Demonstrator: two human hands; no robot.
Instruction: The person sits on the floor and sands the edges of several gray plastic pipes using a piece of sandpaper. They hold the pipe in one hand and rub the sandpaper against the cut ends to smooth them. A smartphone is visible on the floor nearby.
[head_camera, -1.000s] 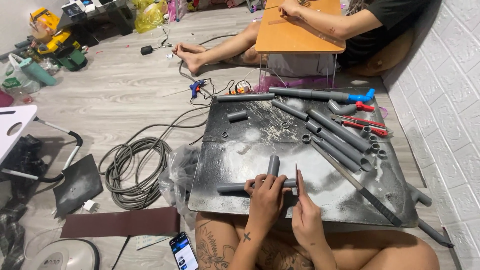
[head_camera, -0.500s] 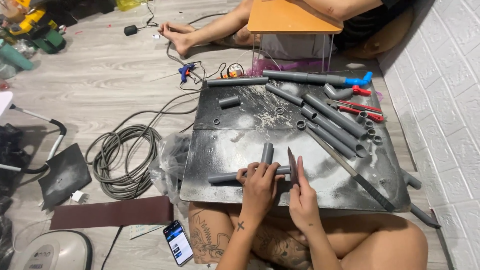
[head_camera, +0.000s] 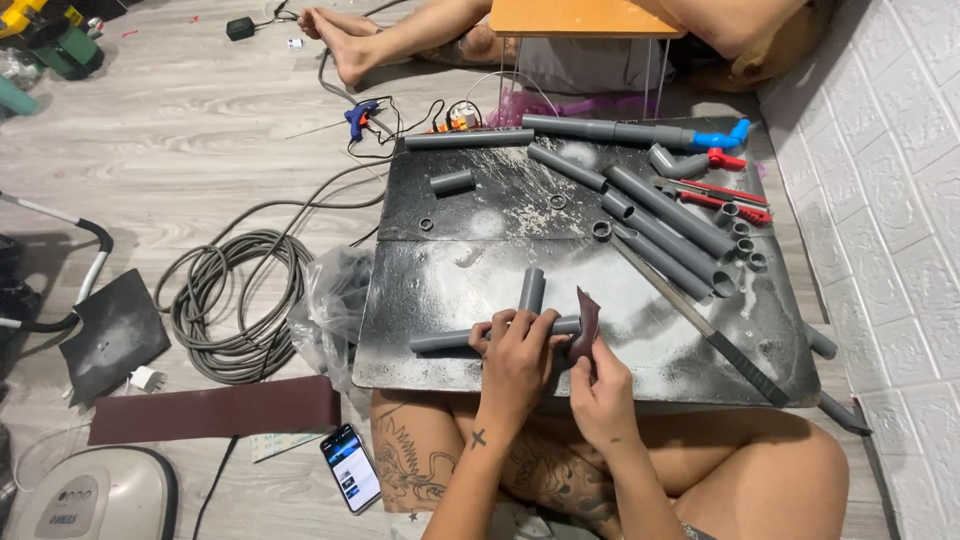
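1. sanding the end of a grey t-shaped pipe piece (head_camera: 500, 325), judged as the step in hand; piece lay flat near the front edge of the black work board (head_camera: 450, 225), just above the knees.
2. left hand (head_camera: 518, 358) clenched over the piece at its junction, pinning it down.
3. right hand (head_camera: 598, 385) pinched a folded strip of dark sandpaper (head_camera: 585, 318), set against the piece's right end.
4. next move, by judgement, called for a firm hold with the left and short rubbing around the pipe end, kept clear of the fingers.
5. containers: only a crumpled clear plastic bag (head_camera: 335, 300) at the board's left edge, contents too dim to tell.
6. loose on the board instead: long grey pipes (head_camera: 665, 225), small cut rings (head_camera: 740, 245), red-handled cutter (head_camera: 720, 195).
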